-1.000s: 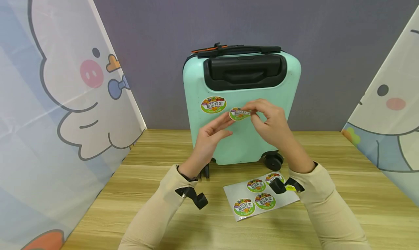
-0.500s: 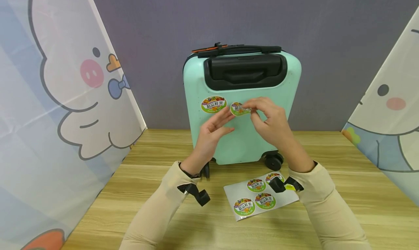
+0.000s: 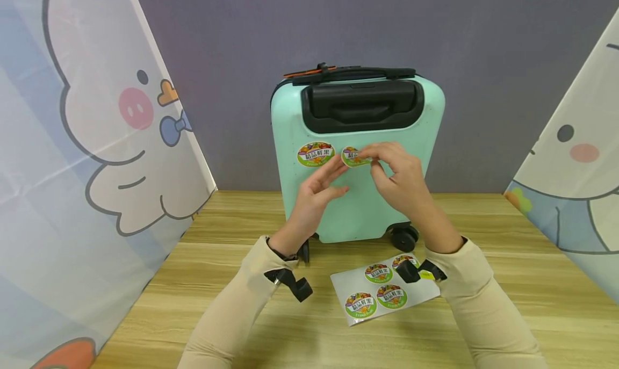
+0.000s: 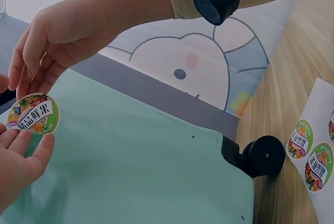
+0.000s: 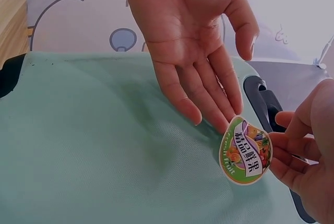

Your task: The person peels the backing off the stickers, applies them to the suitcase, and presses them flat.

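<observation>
Fruit sticker [image 3: 352, 158], single, oval: held at the upper face of an upright mint-green suitcase [image 3: 358, 213], right of a matching sticker [image 3: 316, 154] on the shell; contact with the shell cannot be told. Right hand [image 3: 396, 176]: fingers pinching its right edge. Left hand [image 3: 311, 199]: fingers extended, tips at the opposite edge, thumb apart. Sticker sheet [image 3: 349, 284], white: flat on wood-grain worktop [image 3: 193, 272], before the suitcase.

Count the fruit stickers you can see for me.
6: one sticker on the suitcase, a second sticker pinched by the right hand, four on the white sheet: two nearer, two farther back. The right wrist's camera might hide more.
</observation>
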A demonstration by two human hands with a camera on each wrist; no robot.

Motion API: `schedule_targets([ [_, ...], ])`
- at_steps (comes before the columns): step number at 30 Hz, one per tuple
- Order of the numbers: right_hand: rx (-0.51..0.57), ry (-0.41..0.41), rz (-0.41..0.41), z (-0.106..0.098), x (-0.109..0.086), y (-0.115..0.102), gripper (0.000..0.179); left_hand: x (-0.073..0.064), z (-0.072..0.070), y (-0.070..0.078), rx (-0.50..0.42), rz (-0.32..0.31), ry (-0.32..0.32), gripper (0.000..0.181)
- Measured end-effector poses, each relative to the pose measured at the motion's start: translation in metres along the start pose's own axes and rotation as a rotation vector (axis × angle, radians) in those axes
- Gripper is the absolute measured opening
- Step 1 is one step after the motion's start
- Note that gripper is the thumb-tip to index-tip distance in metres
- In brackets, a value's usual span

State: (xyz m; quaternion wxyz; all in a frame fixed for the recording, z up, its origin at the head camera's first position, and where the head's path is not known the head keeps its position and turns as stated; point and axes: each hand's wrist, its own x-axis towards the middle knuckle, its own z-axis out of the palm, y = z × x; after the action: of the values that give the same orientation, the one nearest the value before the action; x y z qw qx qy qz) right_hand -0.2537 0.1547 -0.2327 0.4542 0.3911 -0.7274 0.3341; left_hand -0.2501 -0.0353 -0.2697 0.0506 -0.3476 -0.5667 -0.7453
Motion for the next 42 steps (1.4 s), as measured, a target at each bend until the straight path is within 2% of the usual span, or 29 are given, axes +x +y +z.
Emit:
schedule_targets([
  [18,-0.009,0.008,0.043,0.0045,0.0002,0.0019,0.028,0.0006,-0.0011,0.0032,0.008,-0.004,-0.070,0.070],
  [42,-0.032,-0.004,0.054,0.0047,-0.0025,0.0040,0.026,-0.0004,-0.0025,0.0043,0.015,0.005,-0.073,0.070],
])
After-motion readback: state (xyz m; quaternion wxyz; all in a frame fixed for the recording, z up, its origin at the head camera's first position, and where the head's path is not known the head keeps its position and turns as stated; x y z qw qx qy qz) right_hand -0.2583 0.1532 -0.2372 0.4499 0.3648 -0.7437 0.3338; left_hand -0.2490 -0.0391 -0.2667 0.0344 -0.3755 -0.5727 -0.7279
